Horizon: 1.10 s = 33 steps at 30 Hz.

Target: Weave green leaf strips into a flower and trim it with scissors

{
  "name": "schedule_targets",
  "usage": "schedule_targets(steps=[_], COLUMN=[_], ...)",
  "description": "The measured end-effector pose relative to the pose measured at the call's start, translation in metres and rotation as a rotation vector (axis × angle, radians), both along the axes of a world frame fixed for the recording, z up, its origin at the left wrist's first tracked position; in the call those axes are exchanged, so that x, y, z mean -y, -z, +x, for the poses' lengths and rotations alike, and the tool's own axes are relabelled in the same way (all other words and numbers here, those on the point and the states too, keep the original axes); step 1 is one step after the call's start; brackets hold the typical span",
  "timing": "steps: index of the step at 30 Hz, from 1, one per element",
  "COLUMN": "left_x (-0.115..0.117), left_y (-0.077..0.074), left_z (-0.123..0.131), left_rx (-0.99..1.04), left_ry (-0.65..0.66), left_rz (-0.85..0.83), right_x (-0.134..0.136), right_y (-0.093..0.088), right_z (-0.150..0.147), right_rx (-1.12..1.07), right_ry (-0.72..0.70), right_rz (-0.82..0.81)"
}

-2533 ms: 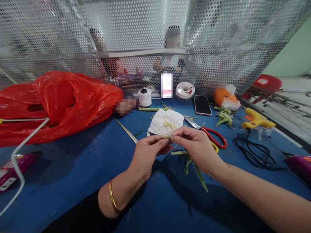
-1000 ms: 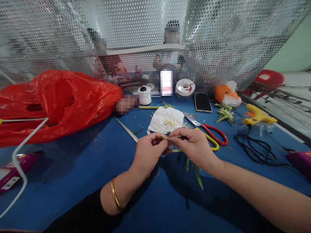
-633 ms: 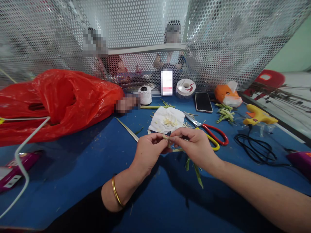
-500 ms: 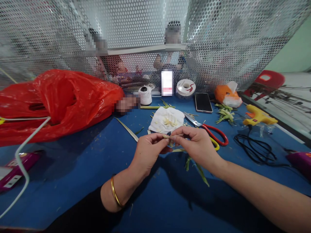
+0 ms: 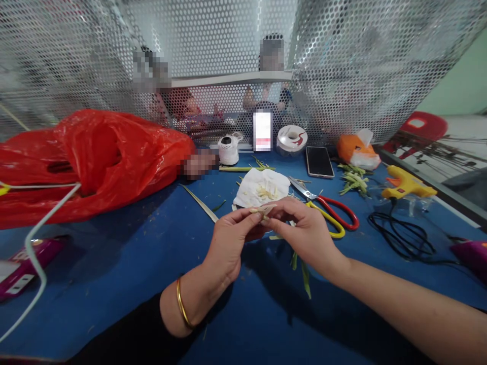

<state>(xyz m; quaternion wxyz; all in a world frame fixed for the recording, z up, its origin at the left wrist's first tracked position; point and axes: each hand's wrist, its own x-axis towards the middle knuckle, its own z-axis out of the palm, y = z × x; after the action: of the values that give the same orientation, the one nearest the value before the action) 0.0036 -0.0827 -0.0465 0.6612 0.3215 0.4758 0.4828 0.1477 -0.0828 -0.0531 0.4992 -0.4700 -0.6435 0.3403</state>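
Note:
My left hand [image 5: 228, 246] is closed, pinching a small pale plant strip [image 5: 263, 215] between thumb and fingers. From the other side, my right hand [image 5: 310, 238] pinches the same piece, its fingertips meeting the left ones. Most of the strip is hidden by the fingers. Green leaf ends [image 5: 306, 279] show below my right hand. Just beyond the fingers lies a white tissue [image 5: 247, 188] with pale yellowish plant shreds [image 5: 266, 192] on it. Scissors [image 5: 338, 209] with red and yellow handles lie partly behind my right hand.
A red plastic bag [image 5: 125, 157] fills the left. Thread spool [image 5: 228, 152], lit phone [image 5: 262, 131], ribbon roll [image 5: 292, 139] and dark phone [image 5: 319, 162] line the back. At right are leaf scraps [image 5: 353, 180], a yellow glue gun [image 5: 407, 183] and its black cord [image 5: 401, 235].
My right fingers have shifted around the plant strip, and the two hands' fingertips are closer together. The green leaf ends below my right hand have swung slightly left.

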Motion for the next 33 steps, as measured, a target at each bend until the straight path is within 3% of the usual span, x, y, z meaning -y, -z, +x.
schedule_targets(steps=[14, 18, 24, 33], left_x=[0.002, 0.002, 0.002, 0.002], left_y=[-0.002, -0.001, -0.003, -0.007], left_z=[-0.001, 0.000, 0.000, -0.002], left_rx=[0.116, 0.140, 0.150, 0.151], left_ry=[0.082, 0.078, 0.077, 0.102], left_rz=[-0.001, -0.016, -0.050, -0.059], right_x=[0.000, -0.001, -0.003, -0.002], right_y=[0.003, 0.004, 0.002, -0.005], right_z=[-0.001, 0.003, 0.009, 0.013], right_rx=[-0.074, 0.135, 0.675, 0.773], right_ry=[-0.034, -0.033, 0.022, 0.086], right_rz=[0.116, 0.306, 0.722, 0.789])
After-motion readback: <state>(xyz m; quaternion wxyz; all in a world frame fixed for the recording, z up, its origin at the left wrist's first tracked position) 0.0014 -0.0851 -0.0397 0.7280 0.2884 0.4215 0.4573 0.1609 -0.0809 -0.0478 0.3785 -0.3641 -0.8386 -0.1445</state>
